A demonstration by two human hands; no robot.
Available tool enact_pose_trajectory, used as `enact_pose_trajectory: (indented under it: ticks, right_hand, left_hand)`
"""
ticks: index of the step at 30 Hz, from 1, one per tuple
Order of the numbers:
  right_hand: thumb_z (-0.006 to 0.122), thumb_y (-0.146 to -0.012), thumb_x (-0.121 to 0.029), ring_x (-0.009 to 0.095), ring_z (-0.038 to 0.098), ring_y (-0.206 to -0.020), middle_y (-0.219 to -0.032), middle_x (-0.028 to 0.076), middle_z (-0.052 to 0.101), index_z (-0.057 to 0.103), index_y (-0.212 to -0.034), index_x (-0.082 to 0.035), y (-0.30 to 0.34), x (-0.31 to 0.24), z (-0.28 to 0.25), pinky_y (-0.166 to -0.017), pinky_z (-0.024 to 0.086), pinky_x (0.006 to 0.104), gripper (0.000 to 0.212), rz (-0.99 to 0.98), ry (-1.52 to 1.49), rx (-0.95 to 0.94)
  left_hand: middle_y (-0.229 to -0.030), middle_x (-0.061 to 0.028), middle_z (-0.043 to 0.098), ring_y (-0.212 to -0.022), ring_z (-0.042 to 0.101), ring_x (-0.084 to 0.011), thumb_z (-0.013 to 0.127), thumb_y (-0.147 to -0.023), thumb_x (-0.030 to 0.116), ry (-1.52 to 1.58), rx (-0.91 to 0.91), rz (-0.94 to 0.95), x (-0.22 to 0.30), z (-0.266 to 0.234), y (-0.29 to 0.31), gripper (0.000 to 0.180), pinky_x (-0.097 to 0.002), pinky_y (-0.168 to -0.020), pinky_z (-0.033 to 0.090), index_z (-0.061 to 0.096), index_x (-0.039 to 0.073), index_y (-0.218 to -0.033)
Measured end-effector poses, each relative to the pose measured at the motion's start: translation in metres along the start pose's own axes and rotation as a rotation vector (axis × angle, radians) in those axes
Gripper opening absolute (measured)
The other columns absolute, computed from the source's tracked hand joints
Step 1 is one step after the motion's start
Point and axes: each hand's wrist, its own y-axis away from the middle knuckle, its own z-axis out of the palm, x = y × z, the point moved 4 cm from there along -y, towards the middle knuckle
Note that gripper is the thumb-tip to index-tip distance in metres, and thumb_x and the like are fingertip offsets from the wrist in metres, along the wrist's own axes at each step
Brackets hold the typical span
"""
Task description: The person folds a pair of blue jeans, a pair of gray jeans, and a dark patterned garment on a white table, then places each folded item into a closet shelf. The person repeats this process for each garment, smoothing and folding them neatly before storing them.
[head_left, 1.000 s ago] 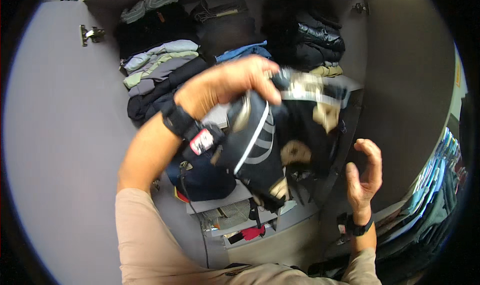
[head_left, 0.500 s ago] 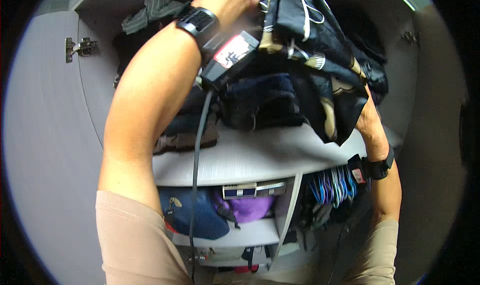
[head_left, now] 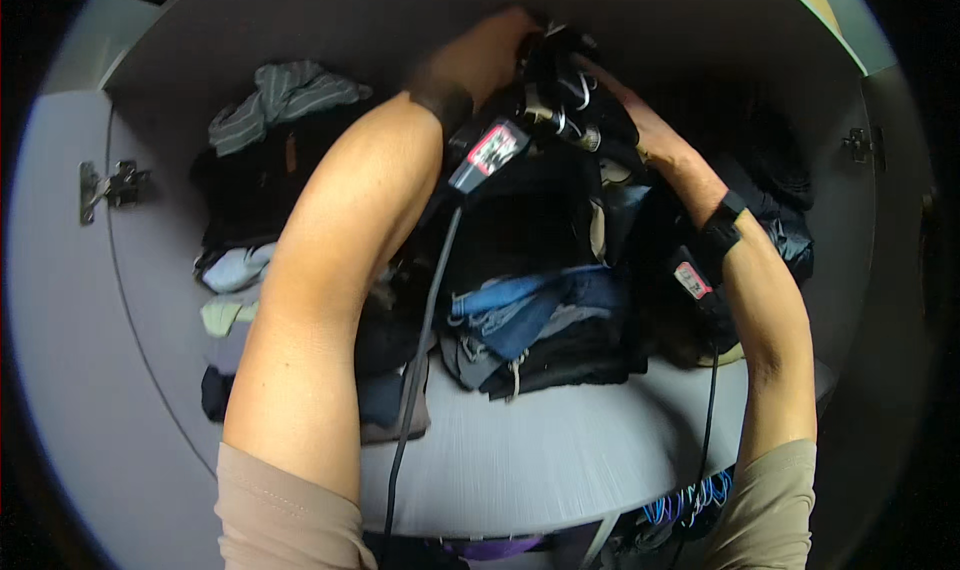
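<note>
Deep in the cupboard, a black cloth garment with beige and white print point(head_left: 562, 98) hangs bunched between my two hands, above the stacked clothes. My left hand point(head_left: 505, 42) grips its upper left side, its fingers partly hidden and dim. On the other side my right hand point(head_left: 632, 110) is closed on the cloth's upper right edge, fingers mostly out of sight behind it. Beneath the garment lies a stack of folded blue and black jeans point(head_left: 540, 320) on the grey shelf point(head_left: 500, 460). What exact kind of garment it is, I cannot tell.
Folded clothes pile up at the left, a striped grey cloth point(head_left: 285, 98) on top. Dark clothes point(head_left: 775, 180) fill the right side. Hinged doors point(head_left: 60, 300) flank the shelf. Cables point(head_left: 425, 345) run from devices on my wrists. Coloured hangers point(head_left: 690, 500) show below.
Both hands have carried the black printed garment farther into the cupboard, above the clothes. The view has tilted up, so more of the upper shelf shows and less of the lower compartments.
</note>
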Motion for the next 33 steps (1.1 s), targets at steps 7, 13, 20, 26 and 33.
enact_pose_trajectory:
  ticks: [7,13,20,26,33]
  right_hand:
    - [0.062,-0.086,-0.035,0.028,0.04,-0.131,-0.143,0.018,0.041,0.036,-0.142,-0.003,-0.02,0.084,-0.003,-0.11,0.03,0.037,0.069,0.293,-0.061,-0.086]
    - [0.059,-0.088,-0.039,0.029,0.04,-0.131,-0.143,0.017,0.042,0.037,-0.142,-0.004,-0.011,0.209,0.009,-0.11,0.029,0.0384,0.068,0.37,0.108,-0.084]
    - [0.056,-0.089,-0.043,0.03,0.039,-0.131,-0.142,0.017,0.042,0.039,-0.141,-0.004,0.015,0.287,-0.049,-0.11,0.029,0.0401,0.067,0.359,0.299,-0.048]
    - [0.035,-0.091,-0.065,0.034,0.04,-0.131,-0.138,0.016,0.047,0.051,-0.134,-0.009,-0.026,0.12,0.018,-0.11,0.027,0.0448,0.072,0.384,-0.088,0.142]
    - [0.039,-0.091,-0.062,0.033,0.043,-0.128,-0.137,0.016,0.048,0.052,-0.132,-0.008,-0.023,0.106,0.027,-0.109,0.029,0.042,0.069,0.252,-0.018,-0.012]
  left_hand:
    - [-0.134,-0.0147,0.05,-0.12,0.05,-0.034,0.059,-0.082,0.008,-0.1,-0.008,-0.09,-0.068,0.05,0.016,0.05,-0.0395,-0.098,0.044,0.049,0.016,-0.131]
    - [-0.128,-0.0166,0.054,-0.119,0.053,-0.0308,0.046,-0.089,-0.002,-0.187,-0.161,-0.271,-0.124,0.063,0.024,0.037,-0.038,-0.104,0.041,0.051,0.005,-0.125]
    - [-0.122,-0.0146,0.058,-0.111,0.057,-0.0306,0.048,-0.091,0.006,-0.255,-0.259,-0.103,-0.181,0.142,0.001,0.031,-0.0393,-0.095,0.046,0.056,0.006,-0.121]
    - [-0.113,-0.0152,0.063,-0.102,0.062,-0.0327,0.054,-0.09,0.013,-0.369,-0.224,-0.211,-0.213,0.098,0.034,0.025,-0.0424,-0.085,0.05,0.063,0.008,-0.112]
    - [-0.108,-0.0147,0.066,-0.097,0.064,-0.034,0.053,-0.09,0.013,-0.527,-0.294,-0.523,-0.151,0.101,-0.001,0.023,-0.0435,-0.08,0.052,0.068,0.01,-0.108]
